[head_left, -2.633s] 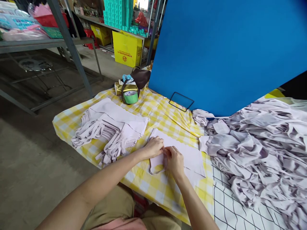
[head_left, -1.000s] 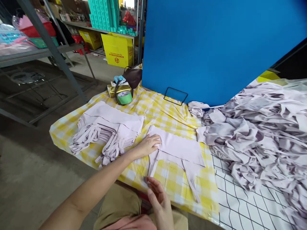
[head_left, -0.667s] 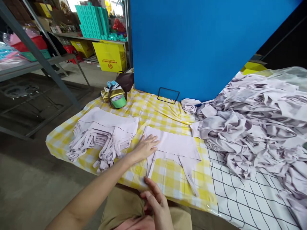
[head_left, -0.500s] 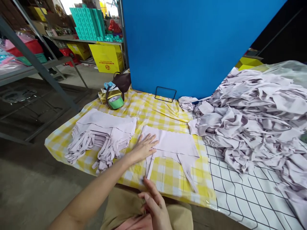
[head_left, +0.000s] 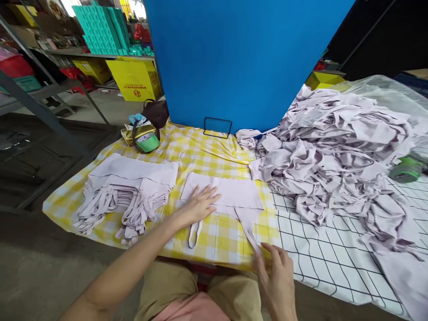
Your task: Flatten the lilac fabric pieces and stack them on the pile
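Note:
A pale lilac fabric piece with two straps [head_left: 230, 191] lies flat on the yellow checked cloth in front of me. My left hand [head_left: 200, 205] rests on its left part, fingers spread, pressing nothing into a grip. By the lower end of the right strap [head_left: 248, 229] is my right hand [head_left: 276, 272], its thumb and forefinger apart; the strap's tip is partly hidden at the fingers. The left strap [head_left: 194, 234] hangs down as a narrow loop toward the table edge. To the left sits a neat stack of matching pieces [head_left: 133, 171], straps bunched toward me.
A large loose heap of lilac fabric [head_left: 334, 147] covers the right side, over a white grid-patterned cloth [head_left: 310, 249]. A tall blue panel [head_left: 234, 58] stands behind, with a black wire frame [head_left: 217, 128] at its foot. Green tape [head_left: 147, 142] lies back left.
My right hand has moved from the left strap across to the right strap's end. The left strap now forms an open loop. My left hand stays on the fabric; the view has shifted right.

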Motion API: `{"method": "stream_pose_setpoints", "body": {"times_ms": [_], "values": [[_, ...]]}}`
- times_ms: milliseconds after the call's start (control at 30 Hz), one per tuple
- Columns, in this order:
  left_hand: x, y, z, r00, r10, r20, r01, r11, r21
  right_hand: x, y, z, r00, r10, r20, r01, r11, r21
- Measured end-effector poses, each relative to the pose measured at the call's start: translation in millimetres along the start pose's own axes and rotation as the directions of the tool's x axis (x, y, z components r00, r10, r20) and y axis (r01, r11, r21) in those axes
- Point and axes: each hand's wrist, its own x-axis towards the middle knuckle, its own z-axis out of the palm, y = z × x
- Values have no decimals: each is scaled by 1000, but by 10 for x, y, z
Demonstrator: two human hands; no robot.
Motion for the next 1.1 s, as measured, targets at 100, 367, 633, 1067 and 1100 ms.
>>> {"method": "stream_pose_setpoints", "body": {"times_ms": [100, 367, 633, 1067, 1100], "values": [[130, 237, 99, 989, 145, 33, -145, 989, -3, 44, 118, -1, 997, -63, 37, 66, 992, -105], [258, 457, 225, 968, 243, 58, -240, 970, -47, -86, 129, -63, 995, -46, 88, 51, 997, -53], [297, -165, -267, 789, -562, -249, 584, 811, 18, 928, 118, -131, 998, -5, 55, 11, 993, -116], [429, -632, -369, 667, -738, -98, 732, 674, -95, 2107, -148, 369, 903, 311, 297, -228, 932, -283], [430, -640, -368, 675, -732, -96, 724, 681, -108, 2106, -143, 373, 903, 308, 298, -231, 935, -268]]}}
